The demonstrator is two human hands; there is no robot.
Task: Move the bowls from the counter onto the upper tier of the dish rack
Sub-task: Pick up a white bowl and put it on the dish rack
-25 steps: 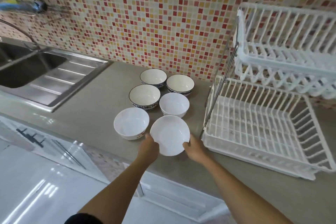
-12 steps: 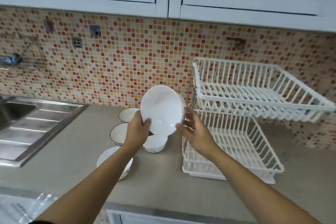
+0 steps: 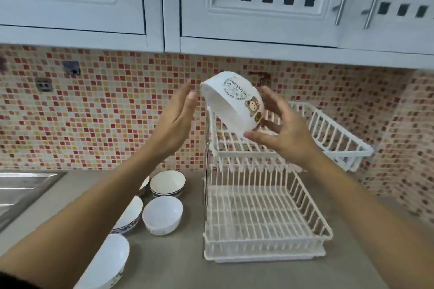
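Above the rack (image 3: 265,209): bowl (image 3: 231,103), tipped, at 12 o'clock.
Right hand (image 3: 285,130): grips bowl, likely to turn it over.
Left hand (image 3: 177,119): open, just beside bowl.
Counter (image 3: 178,263): more bowls at 8 o'clock.

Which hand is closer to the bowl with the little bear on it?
Right. The right hand cradles the bear bowl from below, fingers touching it. The left hand is open just off the rim, apparently not touching.
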